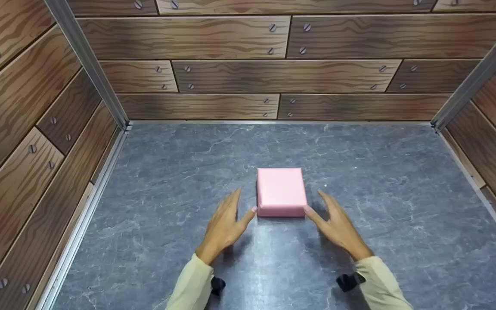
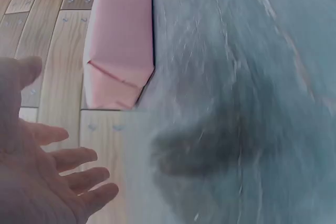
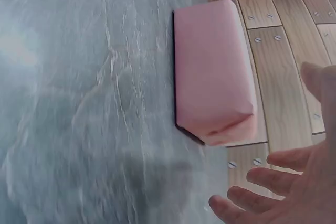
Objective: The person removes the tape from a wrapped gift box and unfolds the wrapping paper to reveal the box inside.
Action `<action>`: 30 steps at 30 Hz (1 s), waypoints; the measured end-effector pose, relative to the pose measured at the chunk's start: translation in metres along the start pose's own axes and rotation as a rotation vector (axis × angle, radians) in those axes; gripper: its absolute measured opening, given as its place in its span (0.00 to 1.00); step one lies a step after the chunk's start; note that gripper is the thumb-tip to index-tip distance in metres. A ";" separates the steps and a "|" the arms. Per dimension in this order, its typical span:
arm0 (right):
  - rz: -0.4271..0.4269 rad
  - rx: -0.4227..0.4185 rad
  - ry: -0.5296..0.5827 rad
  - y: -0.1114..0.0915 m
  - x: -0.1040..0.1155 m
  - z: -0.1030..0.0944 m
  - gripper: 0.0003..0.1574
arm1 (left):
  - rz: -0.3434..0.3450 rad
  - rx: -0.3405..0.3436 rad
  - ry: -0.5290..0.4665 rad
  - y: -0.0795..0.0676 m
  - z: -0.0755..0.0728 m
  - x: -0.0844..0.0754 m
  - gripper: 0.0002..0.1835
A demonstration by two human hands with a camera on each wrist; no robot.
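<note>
One smooth pink square box (image 1: 281, 189), set on grey marble-veined worktop (image 1: 179, 172), flanked by one left hand (image 1: 223, 224), one right hand (image 1: 337, 224); fingers outstretched.

The box (image 1: 281, 189) is of one plain pink colour. The desk (image 1: 166, 185) is blue-grey, with thin whitish veins as in marble. The walls (image 1: 230, 38) carry a pattern of planks in light and dark brown, with wavy wood grain and grey screw heads. The sleeves (image 1: 191, 282) are pale cream-yellow; the corner posts (image 1: 86, 60) are silver-grey.
</note>
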State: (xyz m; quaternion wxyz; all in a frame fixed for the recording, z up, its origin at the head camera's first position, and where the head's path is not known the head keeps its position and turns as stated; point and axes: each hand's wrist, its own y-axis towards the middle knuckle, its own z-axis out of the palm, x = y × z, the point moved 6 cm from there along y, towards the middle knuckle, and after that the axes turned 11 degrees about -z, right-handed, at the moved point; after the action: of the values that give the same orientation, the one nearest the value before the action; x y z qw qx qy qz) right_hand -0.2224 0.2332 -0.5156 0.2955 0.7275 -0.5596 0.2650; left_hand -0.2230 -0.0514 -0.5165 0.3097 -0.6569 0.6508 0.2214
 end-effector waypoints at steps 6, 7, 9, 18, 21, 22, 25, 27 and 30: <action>0.085 -0.040 0.179 0.018 -0.009 0.012 0.48 | -0.052 0.053 -0.179 0.016 0.014 -0.007 0.41; 0.104 -0.052 0.218 0.019 -0.011 0.014 0.47 | -0.058 0.054 -0.207 0.018 0.016 -0.008 0.41; 0.153 -0.076 0.307 0.021 -0.014 0.019 0.45 | -0.064 0.055 -0.247 0.021 0.020 -0.011 0.40; 0.304 -0.125 0.549 0.020 -0.017 0.039 0.39 | -0.134 0.077 -0.482 0.031 0.036 -0.004 0.35; 0.312 -0.146 0.562 0.022 -0.016 0.039 0.39 | -0.172 0.103 -0.574 0.035 0.040 -0.003 0.35; 0.314 -0.151 0.566 0.023 -0.016 0.038 0.39 | -0.183 0.111 -0.597 0.036 0.042 -0.002 0.35; 0.324 -0.162 0.587 0.025 -0.015 0.037 0.40 | -0.210 0.129 -0.646 0.039 0.044 -0.003 0.34; 0.332 -0.172 0.607 0.026 -0.016 0.036 0.40 | -0.214 0.136 -0.666 0.040 0.045 -0.004 0.33; 0.337 -0.187 0.629 0.027 -0.017 0.034 0.37 | -0.217 0.143 -0.677 0.042 0.045 -0.006 0.34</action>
State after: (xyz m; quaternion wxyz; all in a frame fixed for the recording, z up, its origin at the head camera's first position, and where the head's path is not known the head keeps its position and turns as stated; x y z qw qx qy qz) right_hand -0.2504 0.2146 -0.5477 0.4704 0.4779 -0.5754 0.4683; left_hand -0.2604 -0.0139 -0.5491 0.5745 -0.5881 0.4517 0.3464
